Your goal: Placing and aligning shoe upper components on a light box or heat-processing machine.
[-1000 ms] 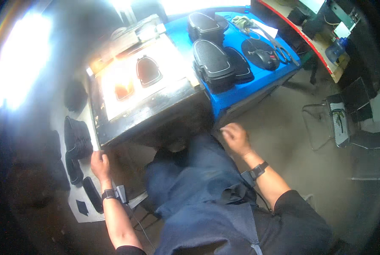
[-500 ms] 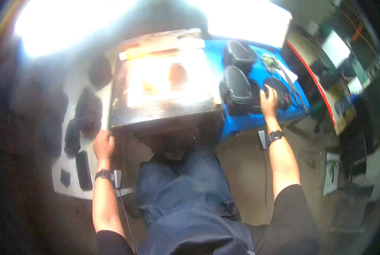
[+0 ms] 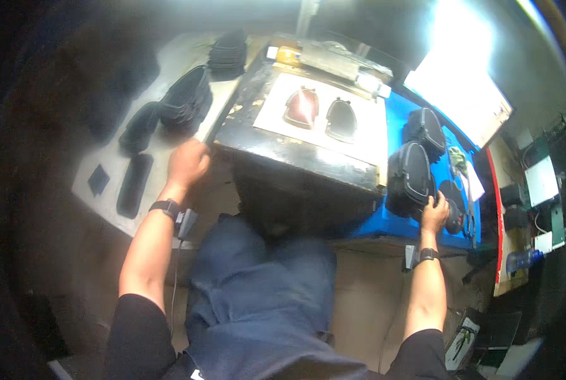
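Note:
My left hand (image 3: 186, 163) is curled into a loose fist at the left front corner of a dark press block (image 3: 295, 158) whose pale top plate (image 3: 365, 136) carries a red shoe-shaped piece (image 3: 302, 107) and a dark one (image 3: 340, 120). It holds nothing that I can see. My right hand (image 3: 436, 212) rests against the lower edge of a stack of black moulded shoe parts (image 3: 410, 177) on a blue table (image 3: 391, 221). A second black stack (image 3: 427, 130) lies just beyond the first.
On a pale side table (image 3: 105, 196) to the left lie piles of black pieces (image 3: 185, 101) and a flat black strip (image 3: 133, 185). A bright window (image 3: 463, 95) glares at the upper right. A red-edged bench (image 3: 500, 253) with boxes stands at the far right.
The view has swung, so the press block now sits centre. My right hand has slid down to the near edge of the black stack. My left hand stays at the block's left corner.

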`<state>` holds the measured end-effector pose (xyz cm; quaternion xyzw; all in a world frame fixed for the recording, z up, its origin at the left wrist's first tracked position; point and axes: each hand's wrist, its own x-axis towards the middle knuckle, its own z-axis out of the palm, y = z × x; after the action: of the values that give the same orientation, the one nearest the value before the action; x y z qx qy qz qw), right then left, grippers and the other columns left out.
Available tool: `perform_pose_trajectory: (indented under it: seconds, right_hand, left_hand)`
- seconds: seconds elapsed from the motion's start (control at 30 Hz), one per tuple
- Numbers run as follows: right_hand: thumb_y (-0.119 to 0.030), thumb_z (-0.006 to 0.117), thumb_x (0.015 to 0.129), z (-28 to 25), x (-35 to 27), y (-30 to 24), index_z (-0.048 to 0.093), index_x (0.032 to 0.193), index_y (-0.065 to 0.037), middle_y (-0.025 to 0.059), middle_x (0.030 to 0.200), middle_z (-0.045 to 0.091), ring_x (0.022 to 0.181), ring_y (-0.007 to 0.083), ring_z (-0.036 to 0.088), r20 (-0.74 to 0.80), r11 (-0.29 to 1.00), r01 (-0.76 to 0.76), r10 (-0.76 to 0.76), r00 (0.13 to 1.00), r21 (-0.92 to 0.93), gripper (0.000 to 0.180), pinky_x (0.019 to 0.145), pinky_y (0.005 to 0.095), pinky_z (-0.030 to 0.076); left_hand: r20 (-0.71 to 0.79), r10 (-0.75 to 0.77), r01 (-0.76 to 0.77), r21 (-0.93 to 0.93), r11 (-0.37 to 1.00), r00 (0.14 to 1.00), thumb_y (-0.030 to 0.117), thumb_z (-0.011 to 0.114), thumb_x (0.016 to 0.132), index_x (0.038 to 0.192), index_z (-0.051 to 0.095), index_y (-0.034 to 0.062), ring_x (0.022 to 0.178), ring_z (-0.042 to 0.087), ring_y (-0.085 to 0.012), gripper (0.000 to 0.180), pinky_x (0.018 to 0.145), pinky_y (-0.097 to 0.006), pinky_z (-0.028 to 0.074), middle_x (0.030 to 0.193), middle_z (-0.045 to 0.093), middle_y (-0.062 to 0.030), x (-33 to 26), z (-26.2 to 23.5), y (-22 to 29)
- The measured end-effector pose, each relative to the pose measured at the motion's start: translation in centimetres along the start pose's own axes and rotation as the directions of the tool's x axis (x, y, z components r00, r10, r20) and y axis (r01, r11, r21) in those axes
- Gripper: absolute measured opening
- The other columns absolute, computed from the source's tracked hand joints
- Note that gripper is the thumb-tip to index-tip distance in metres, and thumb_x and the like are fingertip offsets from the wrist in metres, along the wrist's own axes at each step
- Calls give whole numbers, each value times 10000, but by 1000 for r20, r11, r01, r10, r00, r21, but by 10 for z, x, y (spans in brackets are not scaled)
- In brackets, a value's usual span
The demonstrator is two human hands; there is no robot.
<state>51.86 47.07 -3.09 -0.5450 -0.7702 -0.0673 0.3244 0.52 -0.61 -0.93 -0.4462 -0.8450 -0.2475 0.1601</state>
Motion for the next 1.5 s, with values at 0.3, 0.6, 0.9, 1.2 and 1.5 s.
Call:
perform_pose_trajectory:
  seconds: [0.3,0.6,0.9,1.2,1.5]
  right_hand:
    - [-252,685,900,11,1,20,676,1234,-83,165,1166,683,1111,368,607,-34,997,64,-65,997,-33,375,998,461,445]
    - [-233,659,911,17,2,20,673,1232,-73,178,1162,679,1112,383,603,-41,996,83,-84,996,-23,359,987,472,448]
    - [-248,642,907,11,1,24,680,1200,-46,175,1184,675,1125,375,601,-33,999,50,-50,998,-7,358,1003,463,446]
    - [-254,633,911,11,0,18,682,1197,-62,164,1217,673,1144,363,598,-17,999,20,-19,1000,32,348,1020,451,439]
    - [-241,607,944,-7,-3,-3,680,1229,-72,173,1225,668,1182,359,594,44,999,-31,30,999,13,339,1029,442,442]
  left_hand:
    - [-35,12,-13,-30,999,999,168,619,762,797,671,86,814,653,-359,104,720,-500,519,828,650,-126,-2,2,2]
    - [-60,-3,2,-16,1000,998,168,621,782,815,683,102,804,662,-340,96,706,-483,528,858,660,-98,-3,-3,-2]
    - [-237,178,-129,210,969,955,-18,577,710,1289,618,157,1262,534,-310,606,1023,-451,434,1336,591,-87,47,-87,-6]
    - [292,54,-173,400,900,955,-77,602,705,1479,471,182,1502,300,-322,826,1227,-492,236,1552,439,-75,82,-96,-58]
    - [171,165,-219,379,899,971,-96,587,704,1353,585,143,1384,449,-318,692,1168,-469,343,1386,565,-81,89,-92,-65]
